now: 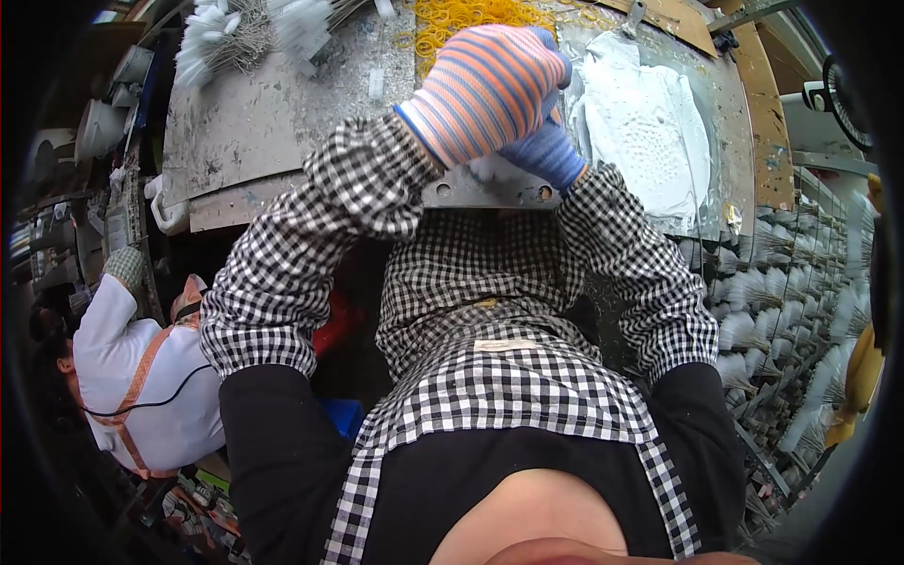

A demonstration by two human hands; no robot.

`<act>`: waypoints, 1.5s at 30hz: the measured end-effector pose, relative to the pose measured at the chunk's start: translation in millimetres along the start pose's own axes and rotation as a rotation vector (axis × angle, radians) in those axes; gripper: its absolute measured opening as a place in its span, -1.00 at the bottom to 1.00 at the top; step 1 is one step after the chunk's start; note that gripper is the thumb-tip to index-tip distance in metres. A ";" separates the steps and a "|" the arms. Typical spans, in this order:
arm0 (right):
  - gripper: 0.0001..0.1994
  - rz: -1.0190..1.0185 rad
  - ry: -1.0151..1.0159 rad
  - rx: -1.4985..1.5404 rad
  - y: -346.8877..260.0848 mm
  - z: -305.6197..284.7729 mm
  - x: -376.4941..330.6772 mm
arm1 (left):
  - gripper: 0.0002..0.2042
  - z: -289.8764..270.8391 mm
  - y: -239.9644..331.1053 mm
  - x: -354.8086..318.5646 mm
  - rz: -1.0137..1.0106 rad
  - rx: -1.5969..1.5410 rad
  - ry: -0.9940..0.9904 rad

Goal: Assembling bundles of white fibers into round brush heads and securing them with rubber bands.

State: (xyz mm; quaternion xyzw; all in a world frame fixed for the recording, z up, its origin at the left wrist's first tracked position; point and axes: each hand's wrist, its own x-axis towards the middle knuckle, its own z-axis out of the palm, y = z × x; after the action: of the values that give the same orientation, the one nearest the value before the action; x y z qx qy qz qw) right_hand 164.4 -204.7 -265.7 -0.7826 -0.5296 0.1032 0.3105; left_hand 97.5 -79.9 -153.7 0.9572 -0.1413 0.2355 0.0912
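My left hand (494, 89), in an orange-and-blue striped knit glove, is closed above the near edge of the worktable (273, 122). Behind and below it, touching it, is my right hand (549, 155) in a blue glove, its fingers curled and largely covered by the left. Whatever the two hands grip between them is hidden. A blurred whitish thing (490, 169) shows just under them, too unclear to name. Right of the hands, a thick spread of white paste (645, 122) with a dimpled surface lies on a sheet.
Yellow rubber bands (471, 17) are heaped at the back. Bundles of thin wire stems with white tufts (226, 38) lie back left, and a small white piece (377, 85) nearer. Racks of white tufts (772, 301) stand at right. Another person (151, 377) works at left.
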 end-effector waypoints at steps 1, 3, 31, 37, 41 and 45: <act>-0.46 0.069 0.035 0.068 9.9 1.0 1.1 | -0.89 -10.9 4.1 11.1 0.008 -0.011 0.000; -0.44 -0.049 0.191 0.111 1.0 -4.3 3.2 | -0.74 -29.9 1.2 28.9 0.115 0.006 0.000; -0.72 -0.098 0.436 0.435 -20.8 17.1 -10.3 | -0.83 -33.6 26.5 -8.7 0.065 -0.208 0.107; -0.70 -0.106 0.432 0.445 -6.1 17.4 -33.5 | -0.85 -14.2 34.2 -1.0 0.079 -0.241 -0.051; -0.66 0.015 0.437 0.158 19.5 -40.0 -77.0 | -0.78 -0.7 71.8 50.1 0.224 -0.296 -0.026; -0.48 0.248 0.362 -0.072 70.0 -86.0 -126.7 | -0.76 67.5 93.8 124.1 0.402 -0.474 -0.072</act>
State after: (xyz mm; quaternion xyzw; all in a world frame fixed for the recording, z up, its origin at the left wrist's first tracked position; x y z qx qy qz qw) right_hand 207.2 -367.5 -261.1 -0.8581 -0.3683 -0.0205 0.3573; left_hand 202.2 -212.9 -143.3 0.8698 -0.3820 0.1755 0.2584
